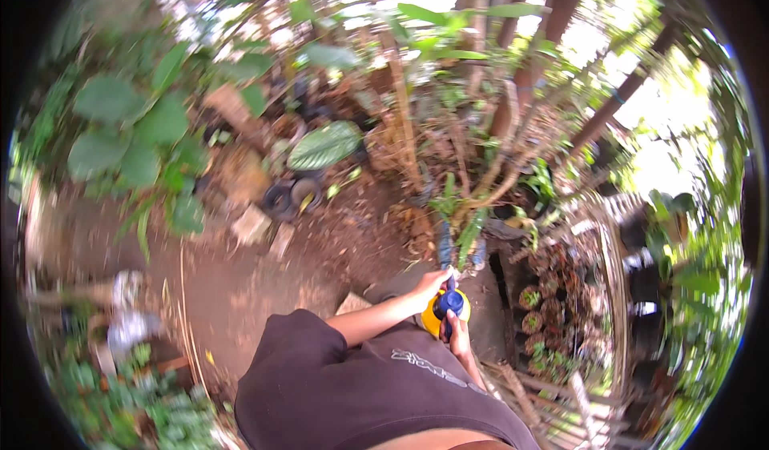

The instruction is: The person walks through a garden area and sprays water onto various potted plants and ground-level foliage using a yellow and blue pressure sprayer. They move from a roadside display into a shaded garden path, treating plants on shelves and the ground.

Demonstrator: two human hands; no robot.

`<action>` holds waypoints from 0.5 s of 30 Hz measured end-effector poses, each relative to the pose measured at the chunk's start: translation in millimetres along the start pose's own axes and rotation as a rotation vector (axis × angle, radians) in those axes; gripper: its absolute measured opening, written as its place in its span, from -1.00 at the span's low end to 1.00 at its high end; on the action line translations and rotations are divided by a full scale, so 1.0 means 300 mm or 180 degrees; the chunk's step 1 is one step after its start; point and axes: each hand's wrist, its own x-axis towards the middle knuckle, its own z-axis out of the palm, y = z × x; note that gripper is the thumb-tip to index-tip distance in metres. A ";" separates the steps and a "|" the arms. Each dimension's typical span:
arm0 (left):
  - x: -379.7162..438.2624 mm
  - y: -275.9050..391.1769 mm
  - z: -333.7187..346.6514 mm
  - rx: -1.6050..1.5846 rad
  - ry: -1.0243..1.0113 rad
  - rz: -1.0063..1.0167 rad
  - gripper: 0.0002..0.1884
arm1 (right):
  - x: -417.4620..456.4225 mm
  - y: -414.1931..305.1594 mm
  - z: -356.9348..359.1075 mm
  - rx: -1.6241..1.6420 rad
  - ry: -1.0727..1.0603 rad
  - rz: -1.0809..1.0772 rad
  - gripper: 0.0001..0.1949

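A yellow pressure sprayer bottle [430, 320] with a dark blue pump head [449, 303] is held upright in front of my body. My right hand [458, 333] grips the blue handle on the near side of the head. At the far side, the fingers of my left hand [435, 283] close on the sprayer's nozzle [450, 282]. My fingers partly hide the nozzle tip. Just beyond the hands, long green leaves [471, 238] rise from a plant at the base of thin woody stems.
Small potted plants [531, 309] line the right side beside bamboo poles [614, 306]. Black rings [306, 193], a block [251, 225] and dense foliage lie ahead left. Wooden posts [562, 5] stand at the upper right. Bare soil [240, 288] spreads to my left.
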 end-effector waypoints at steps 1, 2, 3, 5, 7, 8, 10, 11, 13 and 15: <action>-0.042 0.043 -0.025 -0.0182 0.0343 0.0123 -0.56 | 0.033 -0.034 0.026 -0.0096 -0.0289 0.0112 -0.55; -0.059 0.059 -0.070 -0.0438 0.0572 0.0133 -0.58 | 0.069 -0.049 0.051 -0.0226 -0.0524 0.0080 -0.54; -0.075 0.068 -0.109 -0.0686 0.0774 0.0137 -0.59 | 0.103 -0.053 0.074 -0.0341 -0.0741 0.0042 -0.54; -0.107 0.077 -0.171 -0.1113 0.1109 0.0497 -0.64 | 0.155 -0.087 0.121 -0.0630 -0.1070 0.0256 -0.49; -0.133 0.084 -0.207 -0.1663 0.1205 0.1136 -0.68 | 0.214 -0.085 0.144 -0.0620 -0.1562 0.0277 -0.45; -0.153 0.086 -0.215 -0.1829 0.1321 0.1276 -0.68 | 0.244 -0.079 0.141 -0.0729 -0.1854 0.0315 -0.45; -0.186 0.089 -0.214 -0.2033 0.1695 0.1536 -0.67 | 0.265 -0.087 0.169 -0.0773 -0.2251 0.0296 -0.45; -0.197 0.088 -0.206 -0.2109 0.1950 0.1642 -0.66 | 0.275 -0.098 0.174 -0.0809 -0.2440 0.0286 -0.45; -0.222 0.069 -0.183 -0.2285 0.2436 0.1765 -0.64 | 0.306 -0.103 0.164 -0.1060 -0.2904 0.0611 -0.47; -0.250 0.045 -0.163 -0.2471 0.2845 0.1830 -0.64 | 0.313 -0.124 0.172 -0.1407 -0.3227 0.0754 -0.48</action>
